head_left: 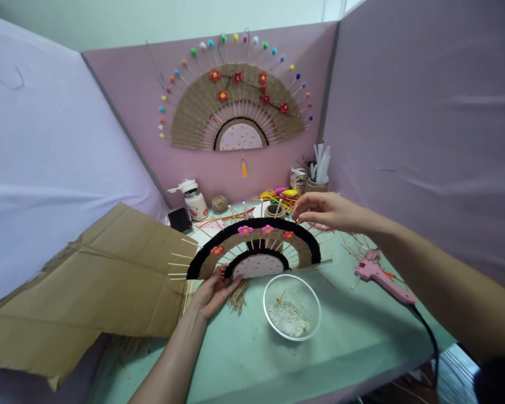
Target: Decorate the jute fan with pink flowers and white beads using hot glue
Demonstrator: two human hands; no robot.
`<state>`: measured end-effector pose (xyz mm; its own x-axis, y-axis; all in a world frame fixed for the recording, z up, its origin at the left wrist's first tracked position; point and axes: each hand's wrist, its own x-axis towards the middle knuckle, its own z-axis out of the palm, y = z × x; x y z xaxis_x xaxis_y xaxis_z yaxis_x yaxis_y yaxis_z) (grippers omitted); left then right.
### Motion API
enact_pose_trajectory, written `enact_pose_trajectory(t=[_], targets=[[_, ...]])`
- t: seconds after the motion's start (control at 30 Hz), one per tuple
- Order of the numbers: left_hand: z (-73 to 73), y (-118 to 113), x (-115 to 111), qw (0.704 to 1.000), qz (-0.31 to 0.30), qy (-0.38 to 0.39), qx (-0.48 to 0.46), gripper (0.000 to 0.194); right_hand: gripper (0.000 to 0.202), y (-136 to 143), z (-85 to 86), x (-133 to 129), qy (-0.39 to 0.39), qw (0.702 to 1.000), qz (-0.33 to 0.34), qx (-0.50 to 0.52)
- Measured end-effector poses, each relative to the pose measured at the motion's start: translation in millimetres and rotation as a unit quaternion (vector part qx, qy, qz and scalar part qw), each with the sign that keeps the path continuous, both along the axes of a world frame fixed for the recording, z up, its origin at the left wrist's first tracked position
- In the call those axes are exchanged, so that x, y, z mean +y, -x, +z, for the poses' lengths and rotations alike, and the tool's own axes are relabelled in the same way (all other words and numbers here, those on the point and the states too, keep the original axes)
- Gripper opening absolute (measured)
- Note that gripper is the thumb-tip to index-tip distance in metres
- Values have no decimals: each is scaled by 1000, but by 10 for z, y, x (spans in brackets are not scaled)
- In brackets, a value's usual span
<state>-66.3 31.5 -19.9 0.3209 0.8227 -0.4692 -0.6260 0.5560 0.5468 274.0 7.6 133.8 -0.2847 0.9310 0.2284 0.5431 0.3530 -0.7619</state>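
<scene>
My left hand [216, 290] is closed on the lower edge of a half-round craft fan [307, 247], left of its dotted pink centre. Black bands, brown weave and pink and red flowers [245, 230] cover the fan; thin sticks poke out around its rim, some tipped with white beads. Above the fan's upper right edge is my right hand [320, 209], its fingers bent and brought close together. Whether something small sits between those fingertips cannot be made out. Just below the fan stands a clear plastic bowl [292, 307] with pearl-like beads in it.
A pink glue gun [385, 280] with a black cord lies at the right. Folded cardboard [122, 275] covers the left side. At the back are a white bottle [196, 202], a twine ball [219, 203] and a pot of white sticks [318, 182]. A larger fan [189, 115] hangs behind.
</scene>
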Motion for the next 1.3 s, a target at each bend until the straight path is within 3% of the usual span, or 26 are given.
enact_pose_trajectory(t=[0.1, 0.23, 0.47, 0.7, 1.3], targets=[[23, -86, -29, 1000, -12, 5, -6, 12, 21, 113, -94, -79, -50, 994, -82, 44], [107, -170, -78, 1000, -12, 0, -20, 22, 21, 154, -144, -87, -77, 984, -118, 112], [233, -69, -176, 997, 56, 51, 20, 15, 25, 197, -194, -48, -110, 978, -126, 121], [254, 72, -324, 998, 40, 43, 36, 9, 19, 267, -184, -60, -155, 973, -147, 85], [173, 70, -425, 1000, 15, 19, 10, 19, 21, 248, -249, -60, -191, 964, -168, 77]])
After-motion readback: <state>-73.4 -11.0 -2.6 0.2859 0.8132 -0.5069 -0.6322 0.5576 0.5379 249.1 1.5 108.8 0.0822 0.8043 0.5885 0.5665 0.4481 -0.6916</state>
